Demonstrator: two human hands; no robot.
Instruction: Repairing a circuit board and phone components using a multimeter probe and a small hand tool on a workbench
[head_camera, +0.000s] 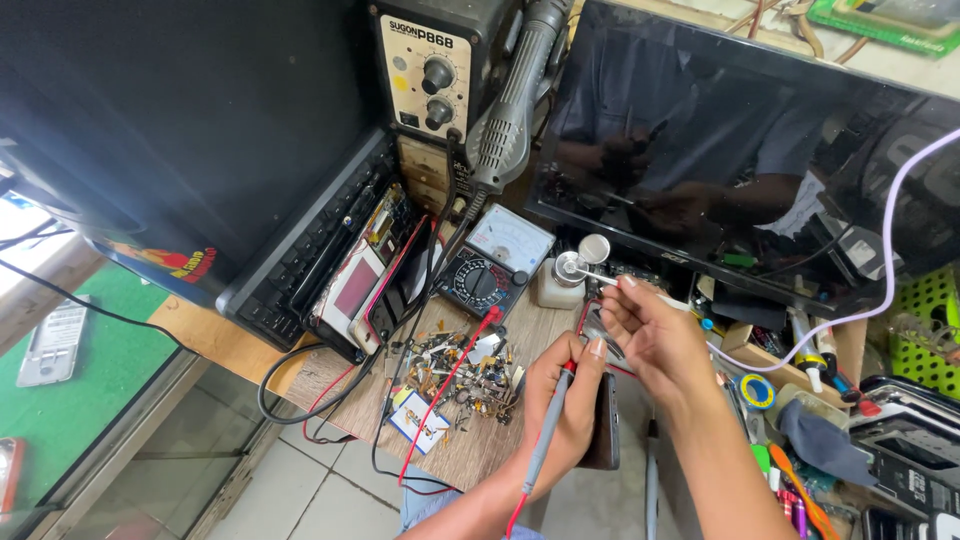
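Left hand (565, 405) wraps a dark phone (606, 425) and the grey probe (548, 440), red tip at 12 o'clock. Right hand (650, 335), at 1 o'clock, pinches a thin white stick (625, 281), probably a swab, wrist bent down.

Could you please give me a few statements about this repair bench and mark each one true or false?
1. The left hand holds a grey probe with a red tip. True.
2. The right hand rests flat on the keyboard. False: it is raised over the bench, pinching a thin white stick that points at a small metal-topped bottle.
3. An analogue multimeter lies on the wooden bench, left of the bottle. True.
4. The dark screen behind the hands shows a bright picture. False: it is dark and only reflects the room.
5. A heap of small parts lies on the bench, left of the left hand. True.
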